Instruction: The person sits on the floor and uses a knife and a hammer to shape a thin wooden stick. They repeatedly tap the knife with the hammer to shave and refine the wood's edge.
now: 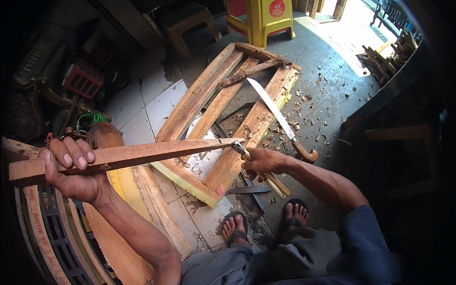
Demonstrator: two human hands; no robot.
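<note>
My left hand (pixel 78 175) is closed round the thick end of a long reddish-brown wooden bar (pixel 156 154), held up at a slant above the floor. The bar's far, narrower end reaches my right hand (pixel 260 161). That hand grips a pair of yellow-handled pincers (pixel 242 151), whose metal head meets the bar's tip. What lies between the jaws is too small to tell. Beneath the bar is a wooden frame (pixel 225 171) made of several beams. A long machete (pixel 273 111) with a curved wooden handle rests across the frame's right beam and the floor.
A dark, rough stick (pixel 254 72) lies over the frame's far end. Wood shavings (pixel 311 111) litter the floor to the right. Beyond stand a yellow stool (pixel 266 23) and a brown stool (pixel 190 26). Boards (pixel 161 209) lean at the left, near a red crate (pixel 83 80).
</note>
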